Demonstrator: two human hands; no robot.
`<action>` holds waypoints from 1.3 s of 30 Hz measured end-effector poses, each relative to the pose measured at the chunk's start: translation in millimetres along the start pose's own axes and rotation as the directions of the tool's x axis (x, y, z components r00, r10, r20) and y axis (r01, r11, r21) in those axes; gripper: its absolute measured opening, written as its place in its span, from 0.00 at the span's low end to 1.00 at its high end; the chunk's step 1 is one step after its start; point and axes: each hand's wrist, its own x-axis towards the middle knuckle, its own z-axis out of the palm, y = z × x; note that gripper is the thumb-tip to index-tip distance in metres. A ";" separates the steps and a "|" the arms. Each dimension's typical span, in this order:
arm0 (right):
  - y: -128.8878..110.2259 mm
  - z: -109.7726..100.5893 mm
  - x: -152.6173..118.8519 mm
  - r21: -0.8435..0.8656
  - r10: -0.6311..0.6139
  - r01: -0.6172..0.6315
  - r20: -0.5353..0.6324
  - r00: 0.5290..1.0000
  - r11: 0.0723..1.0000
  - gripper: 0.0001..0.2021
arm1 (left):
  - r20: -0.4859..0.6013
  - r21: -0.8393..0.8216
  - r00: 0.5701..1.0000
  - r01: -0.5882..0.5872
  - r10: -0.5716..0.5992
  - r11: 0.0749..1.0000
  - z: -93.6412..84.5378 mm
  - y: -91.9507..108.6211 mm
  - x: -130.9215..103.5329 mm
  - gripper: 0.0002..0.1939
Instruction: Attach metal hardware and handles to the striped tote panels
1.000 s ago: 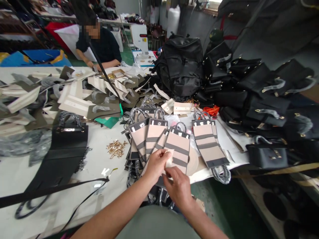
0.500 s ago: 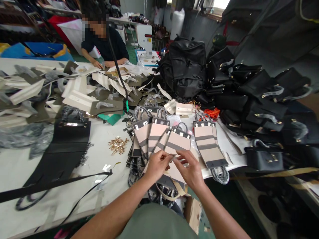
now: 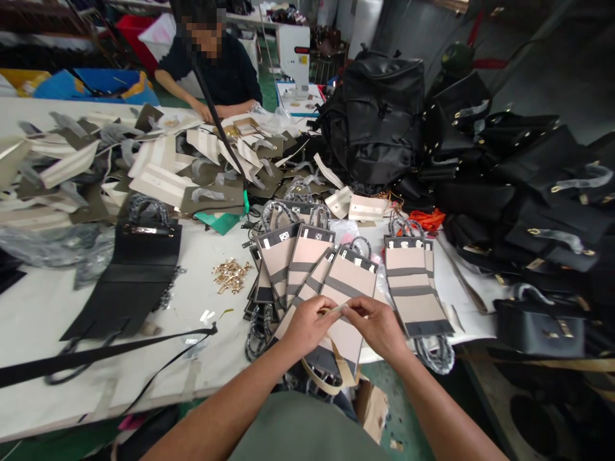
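Observation:
My left hand (image 3: 310, 325) and my right hand (image 3: 377, 325) meet above a fan of beige and black bag panels (image 3: 343, 282). Between my pinched fingers is a small pale strip (image 3: 339, 308), its details too small to make out. A tan strap (image 3: 342, 370) curves over the panels just below my hands. Plastic-wrapped handles stick out at both ends of the pile. To the right lies another beige and black panel stack (image 3: 413, 288). Small gold metal pieces (image 3: 230, 275) are heaped to the left of the panels.
An opened black bag (image 3: 125, 275) and a black strap (image 3: 144, 342) lie at the left. Cream and olive bag pieces (image 3: 163, 186) cover the table's far side, where a person (image 3: 216, 77) sits. Black bags (image 3: 519, 186) are piled at the right beside a black backpack (image 3: 379, 121).
My hands have closed in on the small strip, and the right fingers, spread before, are now pinched. The whole view has shifted a little.

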 end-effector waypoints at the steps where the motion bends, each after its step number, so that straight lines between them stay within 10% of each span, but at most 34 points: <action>1: 1.1 -2.6 2.6 -0.061 -0.043 0.043 0.003 0.999 0.997 0.11 | -0.018 0.011 1.000 0.012 -0.012 1.000 1.3 -2.4 2.2 0.15; 9: 1.5 -21.4 32.6 -0.447 -0.353 0.423 0.235 0.906 0.788 0.08 | -0.031 0.291 0.995 -0.083 0.096 0.953 6.2 -12.8 15.3 0.08; 14: 3.1 -21.0 48.2 -0.556 -0.342 0.507 0.379 0.860 0.659 0.06 | 0.050 0.462 0.991 -0.135 0.126 0.877 6.0 -20.6 19.7 0.09; 22: 38.5 -12.5 81.7 -0.198 -0.012 0.027 0.078 0.997 0.980 0.05 | 0.195 0.567 0.960 -0.276 0.200 0.776 10.6 -30.5 21.9 0.15; 29: 86.3 -18.5 161.8 -0.028 0.153 -0.160 -0.175 0.973 0.987 0.18 | 0.060 0.324 0.992 0.085 -0.110 0.942 22.3 -66.8 14.7 0.06; 39: 114.6 11.6 197.1 -0.173 0.215 -0.277 -0.307 0.927 0.945 0.12 | 0.038 0.369 0.975 0.189 -0.218 0.910 18.0 -83.4 19.1 0.06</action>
